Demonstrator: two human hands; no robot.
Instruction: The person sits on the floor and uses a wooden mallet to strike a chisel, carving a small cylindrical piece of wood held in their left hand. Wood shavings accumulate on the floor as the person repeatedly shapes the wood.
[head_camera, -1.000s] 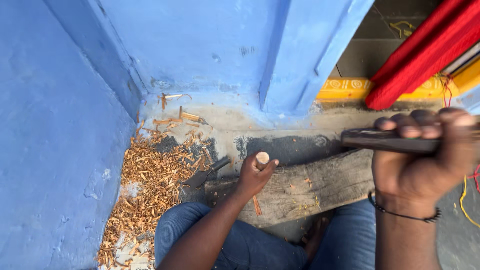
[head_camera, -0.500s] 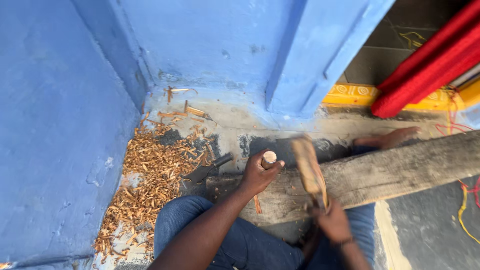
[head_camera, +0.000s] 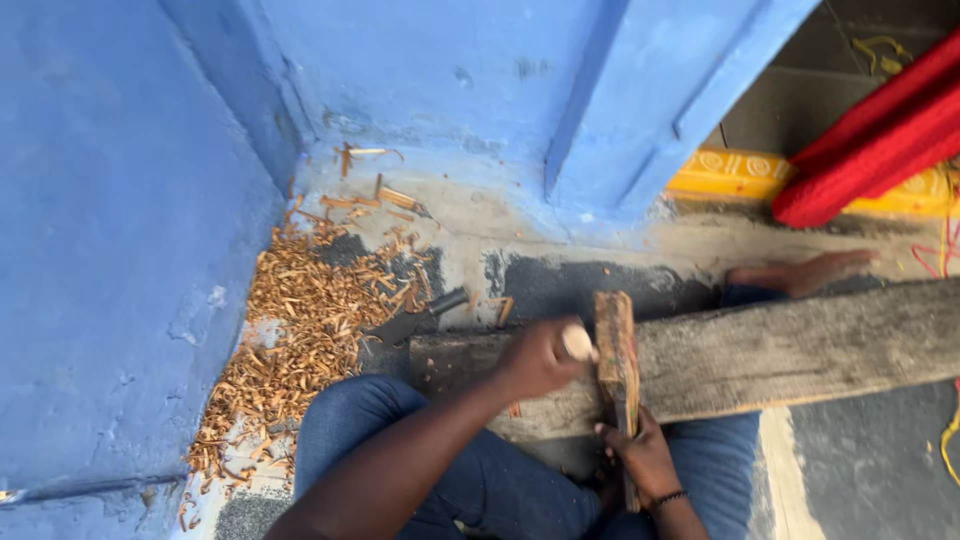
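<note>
My left hand (head_camera: 538, 362) is closed around a short, pale wooden peg (head_camera: 578, 343) and holds it upright on a weathered grey plank (head_camera: 800, 345) lying across my lap. My right hand (head_camera: 645, 458) grips the handle of a flat wooden bat-like tool (head_camera: 617, 358). The tool's broad end stands on the plank right beside the peg, touching or nearly touching it. My legs in blue jeans (head_camera: 400, 440) show under the plank.
A heap of brown wood shavings (head_camera: 300, 330) fills the floor corner by the blue wall (head_camera: 120, 250). A dark blade-like tool (head_camera: 415, 320) lies near the plank's left end. A bare foot (head_camera: 800, 272) rests behind the plank. A red roll (head_camera: 880, 140) and a yellow threshold (head_camera: 740, 175) are at right.
My right hand swung the tool down from a raised position at the right onto the plank beside the peg. The left hand kept the peg in place.
</note>
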